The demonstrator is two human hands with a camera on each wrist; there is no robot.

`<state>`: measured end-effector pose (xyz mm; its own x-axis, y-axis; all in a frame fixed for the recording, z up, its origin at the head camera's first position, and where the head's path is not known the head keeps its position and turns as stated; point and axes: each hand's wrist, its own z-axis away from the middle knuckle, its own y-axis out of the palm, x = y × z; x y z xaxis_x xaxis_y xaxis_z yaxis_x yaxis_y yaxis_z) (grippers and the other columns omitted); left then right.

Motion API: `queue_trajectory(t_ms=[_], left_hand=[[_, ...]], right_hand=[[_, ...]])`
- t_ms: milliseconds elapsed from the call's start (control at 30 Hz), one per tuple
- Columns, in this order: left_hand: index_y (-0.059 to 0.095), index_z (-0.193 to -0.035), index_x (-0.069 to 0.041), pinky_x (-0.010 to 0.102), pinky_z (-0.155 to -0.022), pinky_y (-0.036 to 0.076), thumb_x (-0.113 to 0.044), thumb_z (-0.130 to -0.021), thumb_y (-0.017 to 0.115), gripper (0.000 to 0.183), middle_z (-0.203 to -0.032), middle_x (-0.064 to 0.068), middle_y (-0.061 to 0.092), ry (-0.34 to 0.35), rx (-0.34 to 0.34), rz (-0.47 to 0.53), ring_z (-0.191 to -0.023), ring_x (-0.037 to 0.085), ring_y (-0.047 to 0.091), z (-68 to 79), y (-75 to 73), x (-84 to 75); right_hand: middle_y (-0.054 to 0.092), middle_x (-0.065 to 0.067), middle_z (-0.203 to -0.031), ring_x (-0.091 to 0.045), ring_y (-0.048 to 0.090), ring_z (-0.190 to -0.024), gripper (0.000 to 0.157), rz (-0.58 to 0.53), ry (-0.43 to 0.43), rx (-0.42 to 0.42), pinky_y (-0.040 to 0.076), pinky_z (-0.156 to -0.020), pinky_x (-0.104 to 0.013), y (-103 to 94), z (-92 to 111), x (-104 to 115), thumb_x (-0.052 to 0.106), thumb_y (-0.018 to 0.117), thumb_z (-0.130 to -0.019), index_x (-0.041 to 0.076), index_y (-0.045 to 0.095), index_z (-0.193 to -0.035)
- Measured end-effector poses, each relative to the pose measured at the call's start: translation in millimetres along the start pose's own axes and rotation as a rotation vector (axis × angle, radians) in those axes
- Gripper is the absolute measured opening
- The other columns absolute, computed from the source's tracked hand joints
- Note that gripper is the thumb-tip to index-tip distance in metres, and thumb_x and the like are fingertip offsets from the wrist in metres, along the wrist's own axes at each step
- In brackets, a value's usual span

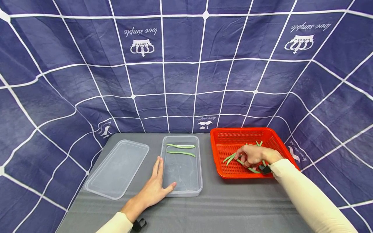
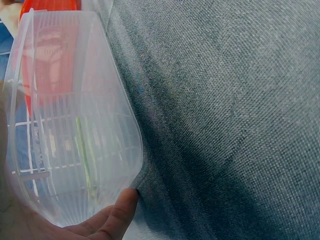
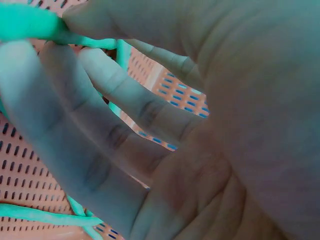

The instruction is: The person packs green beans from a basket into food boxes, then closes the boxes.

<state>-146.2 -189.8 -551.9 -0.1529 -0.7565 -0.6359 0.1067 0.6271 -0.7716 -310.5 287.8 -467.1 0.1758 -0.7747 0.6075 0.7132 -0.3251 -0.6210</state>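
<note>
My right hand (image 1: 253, 156) reaches into a red plastic basket (image 1: 240, 175) and pinches a green bean (image 3: 30, 22) between thumb and fingertips. Other green beans (image 1: 229, 158) lie around it on the perforated bottom. To the left, my left hand (image 1: 155, 187) rests against a clear plastic container (image 1: 201, 174), its fingers stretched along the left wall and its thumb over the near left corner. Two green beans lie crosswise inside the container, an upper bean (image 1: 180, 146) and a lower bean (image 1: 181, 152). In the left wrist view, a bean (image 2: 84, 155) shows through the translucent wall.
A clear flat lid (image 1: 118, 168) lies left of the container on the grey cloth-covered table (image 1: 221, 207). Behind and at both sides hangs a blue curtain (image 1: 180, 77) with white grid lines, close to the basket's far right corner.
</note>
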Motion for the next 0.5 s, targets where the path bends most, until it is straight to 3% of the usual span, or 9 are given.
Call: queue_trajectory(t_ms=[200,500], left_hand=[[0.001,-0.185,0.005,0.066,-0.132,0.047,-0.050,-0.106,0.083,0.126,-0.196,0.025,-0.005,0.005,-0.007,0.009,-0.175,0.055,0.032,0.4,-0.3,0.5],[0.001,-0.185,0.005,0.065,-0.132,0.046,-0.052,-0.106,0.083,0.127,-0.196,0.024,-0.006,0.007,-0.002,0.010,-0.176,0.054,0.032,0.6,-0.5,0.9]], right_hand=[[0.082,-0.012,-0.099,-0.011,0.068,-0.085,0.056,0.170,-0.108,-0.070,0.053,-0.067,-0.022,-8.4,5.1,4.6,-0.013,0.076,-0.076,0.000,0.079,-0.130],[0.081,-0.012,-0.104,-0.015,0.067,-0.082,0.059,0.191,-0.118,-0.129,0.051,-0.066,-0.024,-17.7,17.7,18.6,-0.013,0.074,-0.076,0.001,0.079,-0.133]])
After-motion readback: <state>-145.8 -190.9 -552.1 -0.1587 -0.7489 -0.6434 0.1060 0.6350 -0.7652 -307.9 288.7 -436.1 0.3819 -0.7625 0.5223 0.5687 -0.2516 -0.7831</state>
